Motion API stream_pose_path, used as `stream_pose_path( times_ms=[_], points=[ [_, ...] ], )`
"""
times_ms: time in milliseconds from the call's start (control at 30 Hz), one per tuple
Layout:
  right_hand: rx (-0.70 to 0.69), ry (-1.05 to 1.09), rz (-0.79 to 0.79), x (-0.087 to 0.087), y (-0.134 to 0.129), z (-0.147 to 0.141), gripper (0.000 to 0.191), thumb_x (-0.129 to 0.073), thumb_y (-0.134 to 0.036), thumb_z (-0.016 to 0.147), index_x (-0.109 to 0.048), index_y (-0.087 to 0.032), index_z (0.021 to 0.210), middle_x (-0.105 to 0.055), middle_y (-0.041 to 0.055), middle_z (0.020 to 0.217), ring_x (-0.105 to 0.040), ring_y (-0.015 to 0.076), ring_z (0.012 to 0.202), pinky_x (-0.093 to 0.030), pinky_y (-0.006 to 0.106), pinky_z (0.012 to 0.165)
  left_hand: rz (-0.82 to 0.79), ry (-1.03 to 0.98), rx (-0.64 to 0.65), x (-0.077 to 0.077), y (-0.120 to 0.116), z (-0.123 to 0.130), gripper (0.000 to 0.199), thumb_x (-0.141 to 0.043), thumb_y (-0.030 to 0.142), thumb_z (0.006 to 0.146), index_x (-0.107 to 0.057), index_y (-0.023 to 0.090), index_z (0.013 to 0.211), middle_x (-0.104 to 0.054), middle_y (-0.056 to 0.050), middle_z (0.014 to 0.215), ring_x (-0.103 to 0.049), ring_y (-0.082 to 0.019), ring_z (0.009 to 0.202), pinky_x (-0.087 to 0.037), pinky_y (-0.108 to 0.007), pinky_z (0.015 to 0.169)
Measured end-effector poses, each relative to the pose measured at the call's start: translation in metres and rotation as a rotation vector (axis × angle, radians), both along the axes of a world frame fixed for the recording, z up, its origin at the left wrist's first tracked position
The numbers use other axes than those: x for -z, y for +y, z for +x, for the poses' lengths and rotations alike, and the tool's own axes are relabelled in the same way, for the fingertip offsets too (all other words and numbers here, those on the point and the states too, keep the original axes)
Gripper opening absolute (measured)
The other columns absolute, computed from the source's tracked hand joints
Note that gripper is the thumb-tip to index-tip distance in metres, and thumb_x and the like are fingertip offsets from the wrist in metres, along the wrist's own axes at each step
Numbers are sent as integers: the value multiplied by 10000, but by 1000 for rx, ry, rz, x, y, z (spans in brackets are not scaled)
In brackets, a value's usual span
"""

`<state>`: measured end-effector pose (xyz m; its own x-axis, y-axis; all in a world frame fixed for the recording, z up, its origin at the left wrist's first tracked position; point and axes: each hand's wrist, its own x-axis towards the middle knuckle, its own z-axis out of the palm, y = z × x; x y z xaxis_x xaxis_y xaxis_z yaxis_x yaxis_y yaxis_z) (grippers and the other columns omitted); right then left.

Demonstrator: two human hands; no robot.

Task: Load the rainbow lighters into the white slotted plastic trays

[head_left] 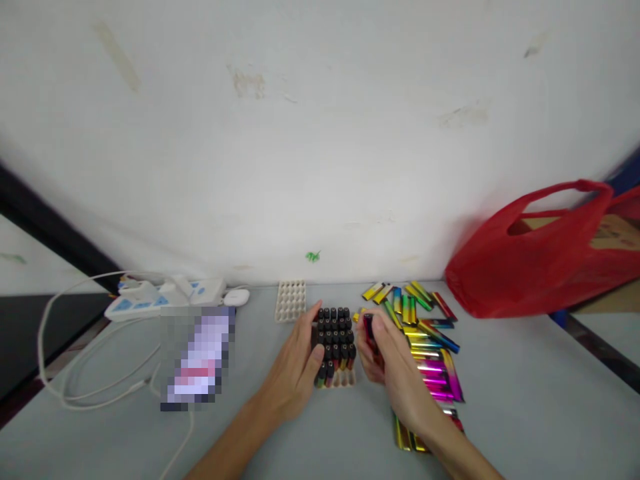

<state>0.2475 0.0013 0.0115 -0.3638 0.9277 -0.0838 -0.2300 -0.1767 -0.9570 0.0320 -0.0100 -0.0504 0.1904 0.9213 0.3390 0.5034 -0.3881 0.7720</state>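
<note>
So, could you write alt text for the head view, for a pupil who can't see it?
A person's left hand curves along the left side of a pale tray of upright black-topped tubes, while the right hand holds a dark-topped tube beside it. Shiny coloured sticks lie to the right, near a red bag.

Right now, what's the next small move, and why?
Probably lower the black-topped stick in the right hand into the near row of the tray: open slots show there, right of two standing sticks, while the left hand cups the filled rows' left side.
</note>
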Motion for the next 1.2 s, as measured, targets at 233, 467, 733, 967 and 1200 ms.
stream_pose_path(
  times_ms=[233, 467, 733, 967, 1200],
  points=[
    [70, -248, 599, -7, -12, 6, 182, -622, -440, 1109, -721, -305, 1181, -612, 57, 1139, -574, 258, 1136, -450, 375, 999, -3, -8, 12, 0, 0, -1, 638, -347, 506, 1172, -229, 260, 1749, -373, -142, 1769, -386, -349, 1616, -290, -563, 1350],
    [-230, -541, 678, -10, 5, 20, 173, -789, -406, 1014, -819, -261, 1104, -734, 15, 819, -661, 199, 708, -481, 317, 710, 4, -26, 33, -2, 0, 0, 664, -336, 540, 1169, -233, 227, 1745, -412, -175, 1737, -424, -355, 1586, -296, -569, 1340],
    [-361, -657, 649, -3, 9, 27, 183, -812, -383, 987, -863, -267, 1119, -828, 34, 873, -729, 205, 690, -504, 281, 662, 3, -11, 21, -1, 0, -1, 669, -316, 549, 1170, -211, 241, 1754, -384, -167, 1755, -409, -357, 1592, -286, -568, 1341],
    [-363, -683, 675, -6, 9, 25, 178, -776, -411, 1022, -857, -275, 1104, -836, 35, 897, -770, 224, 745, -504, 290, 697, 4, -11, 19, 0, 0, -1, 670, -326, 551, 1168, -216, 245, 1754, -398, -163, 1750, -427, -360, 1584, -300, -555, 1335],
    [-294, -598, 706, -3, 9, 21, 266, -757, -448, 1034, -790, -281, 1239, -773, 13, 803, -696, 200, 660, -479, 303, 670, 8, -5, 23, -1, 1, 0, 673, -324, 549, 1169, -221, 226, 1750, -363, -166, 1770, -383, -351, 1615, -282, -550, 1346]
  ],
)
